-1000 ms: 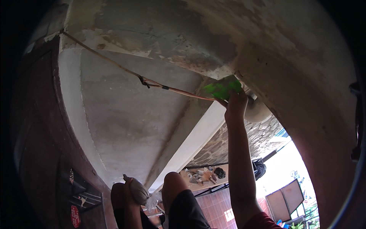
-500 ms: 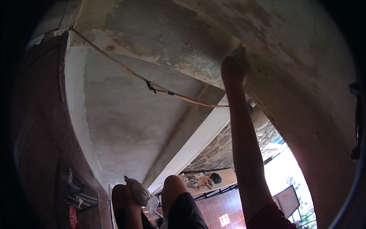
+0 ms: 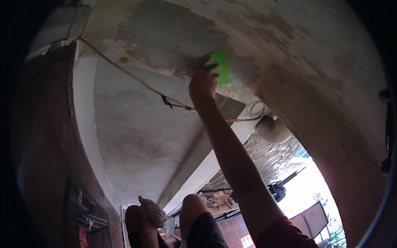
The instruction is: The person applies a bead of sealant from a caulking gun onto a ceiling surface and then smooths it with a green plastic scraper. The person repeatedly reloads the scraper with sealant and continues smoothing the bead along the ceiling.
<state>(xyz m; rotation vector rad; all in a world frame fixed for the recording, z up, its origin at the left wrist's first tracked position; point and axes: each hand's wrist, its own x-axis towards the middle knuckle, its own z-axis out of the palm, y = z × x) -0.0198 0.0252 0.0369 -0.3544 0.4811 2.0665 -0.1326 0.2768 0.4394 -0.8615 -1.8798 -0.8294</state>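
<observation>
My right hand [image 3: 202, 84] reaches up at the end of a raised arm, fingers spread over a flat green plastic scraper [image 3: 223, 68]. The scraper lies against the patchy, stained plaster surface [image 3: 165, 35], where damp grey areas and rough flaking spots show. Low down between my knees, my left hand [image 3: 143, 217] is closed around a clear plastic bag of grey paste [image 3: 155, 214]. Its twisted tip points up, and the loose clear end hangs on the right. The left fingers are partly hidden.
A cable [image 3: 136, 78] with a taped joint crosses below the plaster, ending in a loop beside a rounded pipe [image 3: 273, 130]. On the left is a dark wooden door frame [image 3: 45, 124]. A ledge with debris [image 3: 219, 200] and a bright opening lie beyond my right arm.
My right hand has swept left and slightly down across the plaster with the green scraper, whose flat face now shows. My left hand still holds the bag of paste.
</observation>
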